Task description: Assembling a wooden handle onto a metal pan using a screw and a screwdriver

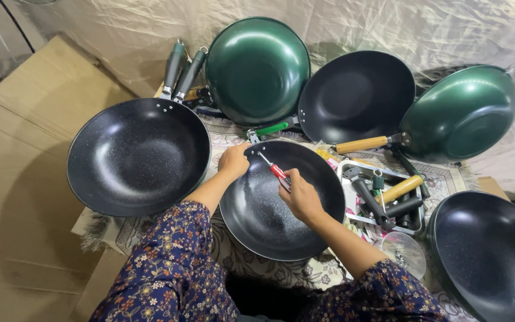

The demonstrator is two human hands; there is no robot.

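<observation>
A black speckled wok pan (257, 220) lies in front of me on a patterned cloth. My left hand (233, 160) grips its far rim, beside the spot where a green handle (271, 129) meets the pan. My right hand (301, 198) holds a red-handled screwdriver (276, 172), whose metal tip points at the rim near that handle joint. Both my sleeves are dark blue with a flower print.
A larger black pan (138, 156) lies at the left. Two green pans (257, 68) (463, 113) and a black pan (356, 95) lean at the back. Another black pan (487, 253) sits at the right. A metal tray (353, 214) holds loose handles; cardboard (25, 179) lies left.
</observation>
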